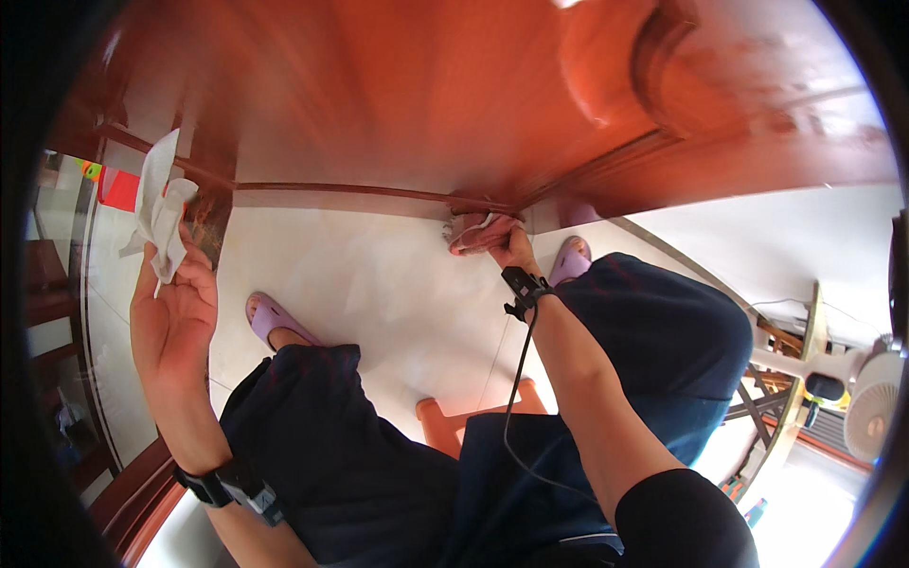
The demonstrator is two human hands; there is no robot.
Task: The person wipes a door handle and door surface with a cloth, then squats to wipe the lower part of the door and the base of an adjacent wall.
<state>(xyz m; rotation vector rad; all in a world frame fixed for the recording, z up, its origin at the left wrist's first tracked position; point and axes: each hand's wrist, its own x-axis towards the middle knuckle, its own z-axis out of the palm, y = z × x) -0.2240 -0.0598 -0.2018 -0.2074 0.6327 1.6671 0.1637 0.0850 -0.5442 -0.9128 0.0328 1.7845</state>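
In my left hand [180, 303], raised palm up at the left, a crumpled white tissue [161, 213] is held between the fingers. My right hand [516, 251] grips a folded pinkish-red cloth [481, 233]. The cloth presses against the lower edge of a glossy reddish-brown wooden panel [379, 114], close to the corner where its trim meets another section. Part of the right hand's fingers is hidden behind the cloth. Dark bands with small devices are on both my wrists, and a black cable [511, 417] runs from the right one.
A brown stool [440, 426] stands beneath me on the pale tiled floor [322, 256]. My feet wear purple slippers [275, 322]. At the left are glass and a red object [118, 189]. A white fan [873, 407] and a wooden frame stand at the right.
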